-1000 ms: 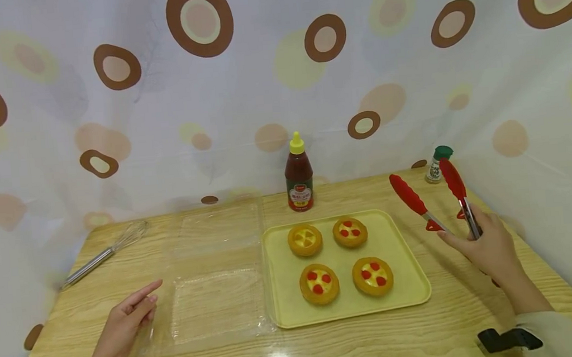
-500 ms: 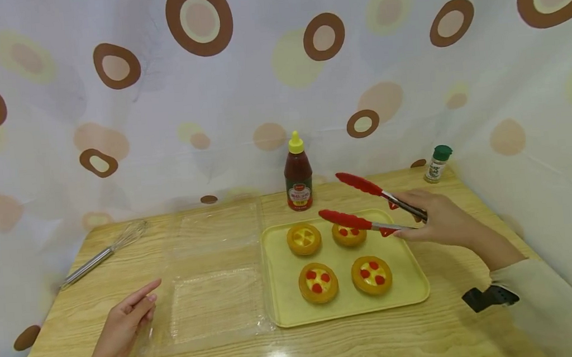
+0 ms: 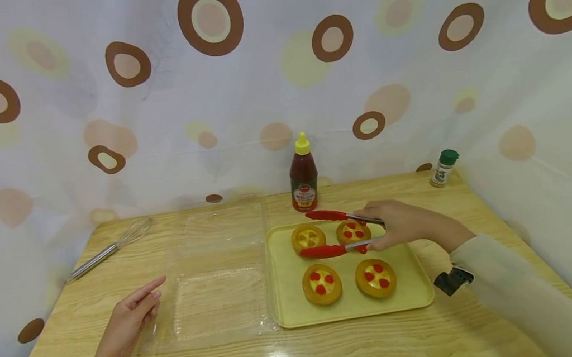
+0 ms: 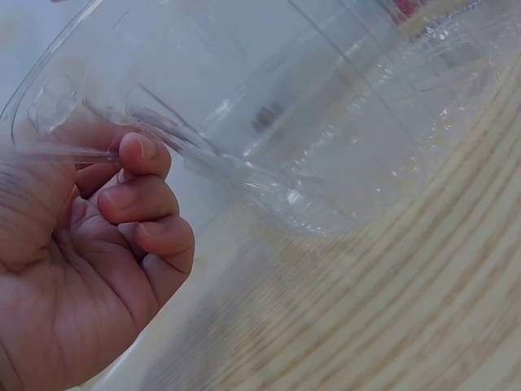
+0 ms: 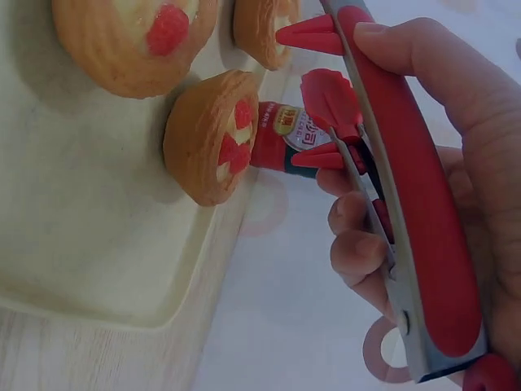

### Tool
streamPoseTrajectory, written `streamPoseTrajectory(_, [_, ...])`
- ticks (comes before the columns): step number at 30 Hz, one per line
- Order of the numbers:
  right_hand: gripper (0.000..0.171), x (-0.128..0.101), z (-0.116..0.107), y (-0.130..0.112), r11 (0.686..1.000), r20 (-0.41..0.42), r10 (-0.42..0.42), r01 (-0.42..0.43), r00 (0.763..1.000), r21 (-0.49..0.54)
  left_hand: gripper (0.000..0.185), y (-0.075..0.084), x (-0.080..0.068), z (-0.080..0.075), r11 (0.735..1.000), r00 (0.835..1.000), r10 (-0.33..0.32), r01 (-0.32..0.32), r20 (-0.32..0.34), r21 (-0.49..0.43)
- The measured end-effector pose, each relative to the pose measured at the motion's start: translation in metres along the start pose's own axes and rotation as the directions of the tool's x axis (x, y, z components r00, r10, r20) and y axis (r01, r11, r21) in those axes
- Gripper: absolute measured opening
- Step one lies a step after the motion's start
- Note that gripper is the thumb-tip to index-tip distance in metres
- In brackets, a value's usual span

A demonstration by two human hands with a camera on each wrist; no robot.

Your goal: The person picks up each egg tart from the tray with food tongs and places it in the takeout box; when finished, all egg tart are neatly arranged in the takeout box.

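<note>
My right hand [image 3: 398,225] grips a pair of red-tipped kitchen tongs [image 5: 415,179] by the handles. The tongs' spread tips point left above the back part of the yellow tray [image 3: 346,308], one overlapping the front of the back-left egg tart [image 3: 307,237], which has yellow pieces on top. Three tarts with red pieces share the tray: one at the back right [image 3: 353,232], one at the front left [image 3: 322,285], one at the front right [image 3: 375,278]. At the tray's left, my left hand [image 4: 98,236] pinches the edge of a clear plastic clamshell box [image 3: 220,301], its lid lying back.
A sauce bottle [image 3: 303,180] with a yellow nozzle stands behind the tray. Far right at the back is a small green-capped shaker [image 3: 444,168]. A wire whisk [image 3: 110,249] lies at the left, and a patterned curtain [image 3: 239,92] rises behind the table.
My right hand has carried the tongs leftward from the table's right side to above the tray, and their tips have swung from pointing up and away to pointing left. My left hand stays put.
</note>
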State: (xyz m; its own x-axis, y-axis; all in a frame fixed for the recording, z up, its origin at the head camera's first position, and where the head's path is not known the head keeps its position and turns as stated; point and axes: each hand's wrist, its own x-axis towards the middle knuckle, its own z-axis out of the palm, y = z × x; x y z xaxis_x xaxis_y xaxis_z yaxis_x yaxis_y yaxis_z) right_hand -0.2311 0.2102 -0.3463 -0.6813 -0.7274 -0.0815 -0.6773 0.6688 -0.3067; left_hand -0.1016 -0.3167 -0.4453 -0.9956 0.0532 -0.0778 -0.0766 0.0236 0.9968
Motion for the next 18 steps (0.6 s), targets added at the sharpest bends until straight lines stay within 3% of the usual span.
streamPoseTrajectory(12, [0.062,0.023,0.003,-0.007,1.0,0.134,-0.001,0.002,0.991,-0.004,0.046,0.001,0.0,0.001,0.999,1.0,-0.022,0.022,-0.008,0.042])
streamPoseTrajectory(18, [0.06,0.024,0.005,-0.008,0.999,0.139,0.028,-0.025,0.99,-0.023,0.046,0.002,0.0,0.0,0.998,1.0,-0.022,0.023,-0.008,0.059])
